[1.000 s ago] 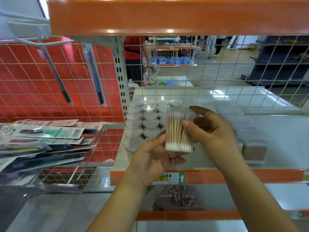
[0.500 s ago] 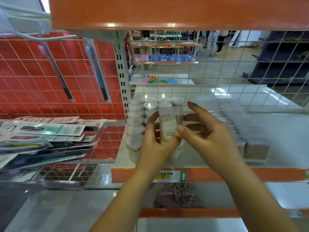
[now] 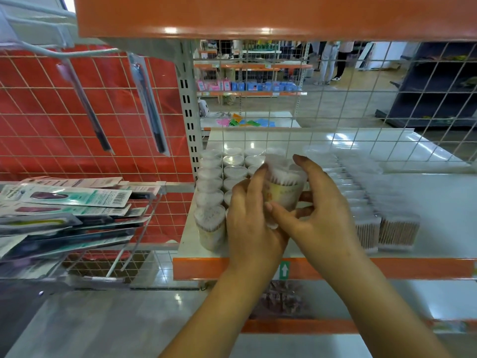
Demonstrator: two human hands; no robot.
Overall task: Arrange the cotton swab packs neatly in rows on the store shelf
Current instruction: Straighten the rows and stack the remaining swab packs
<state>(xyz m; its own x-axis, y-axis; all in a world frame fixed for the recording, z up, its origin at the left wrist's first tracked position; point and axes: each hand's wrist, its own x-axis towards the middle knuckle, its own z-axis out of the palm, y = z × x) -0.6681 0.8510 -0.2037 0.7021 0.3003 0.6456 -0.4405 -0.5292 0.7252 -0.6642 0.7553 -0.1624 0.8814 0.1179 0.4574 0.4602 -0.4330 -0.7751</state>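
Shelf: a white store shelf point(image 3: 438, 208) with an orange front edge; a wire grid closes its back edge.
Standing rows: round cotton swab packs point(image 3: 209, 195) stand upright in rows at the left end of the shelf, running from the front edge toward the back edge. Lids are clear and pale.
Flat packs: rectangular swab packs point(image 3: 397, 229) lie in two lines right of centre, reaching the front edge, well apart from the round rows.
Left hand: the left hand point(image 3: 251, 223) grips the held pack point(image 3: 284, 189) from its left side and underside, fingers curled round it.
Right hand: the right hand point(image 3: 320, 215) grips the same pack from the right, thumb across the lower front, fingers curled behind.
Held pack: a clear round tub, white swab tips at the top, wooden sticks and a yellowish label below. It sits upright, slightly blurred, just right of the standing rows, near the front edge. Contact with the shelf cannot be determined.
Step in hand: judged as placement of one pack into the rows.
Next move: judged to call for lowering the pack upright into the open slot beside its neighbours, flush with the row line, then releasing both hands without tipping adjacent packs.
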